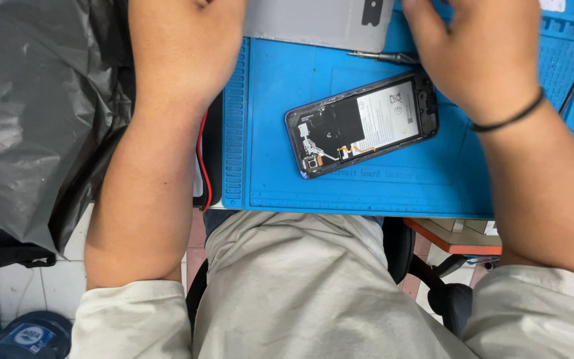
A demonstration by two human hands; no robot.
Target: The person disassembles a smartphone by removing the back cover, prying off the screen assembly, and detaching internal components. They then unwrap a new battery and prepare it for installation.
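Observation:
An opened smartphone (363, 123) with its back cover off lies tilted on a blue repair mat (267, 86), its battery and black inner plates showing. My right hand (473, 50), a black band on the wrist, rests palm down just beyond the phone's upper right end. Its fingertips run past the top edge. A thin metal screwdriver (383, 57) lies on the mat with one end under that hand. My left hand (187, 26) sits at the mat's upper left corner, only the wrist and back visible. A grey flat cover (313, 23) lies between the two hands.
A crumpled black plastic bag (34, 113) fills the left side. A black and red flat item (202, 166) lies along the mat's left edge. Below the table edge are my lap in beige cloth, a black chair (446, 292), a tiled floor and a blue container (24, 336).

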